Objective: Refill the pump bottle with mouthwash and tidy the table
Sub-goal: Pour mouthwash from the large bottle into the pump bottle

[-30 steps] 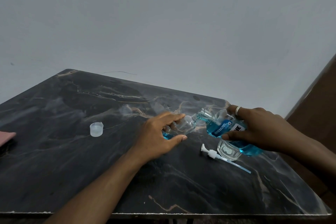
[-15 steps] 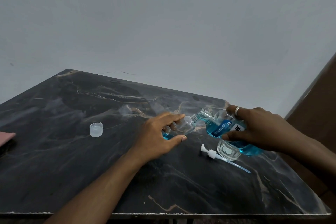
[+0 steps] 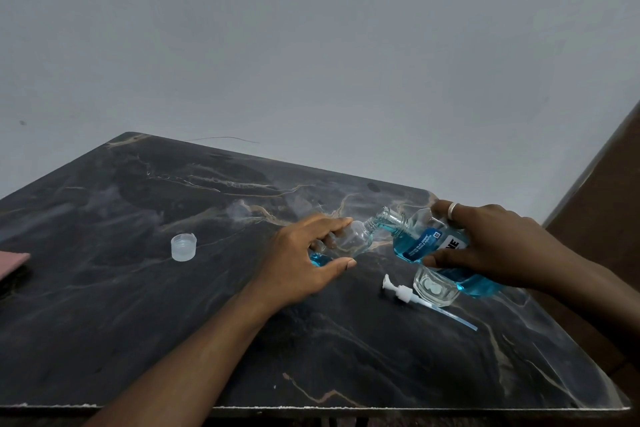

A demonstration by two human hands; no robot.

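My left hand (image 3: 304,262) grips a small clear pump bottle (image 3: 353,239), tilted with its open neck up to the right; a little blue liquid shows at its base. My right hand (image 3: 491,246) holds the mouthwash bottle (image 3: 422,239) of blue liquid, tipped so its open mouth meets the small bottle's neck. The white pump head (image 3: 403,292) with its long tube lies on the table below the bottles.
The dark marble table (image 3: 173,340) also carries a translucent cap (image 3: 183,246) at the left and a small clear glass (image 3: 434,289) under my right hand. A pink object (image 3: 12,262) sits at the left edge. A brown panel (image 3: 609,204) stands at right.
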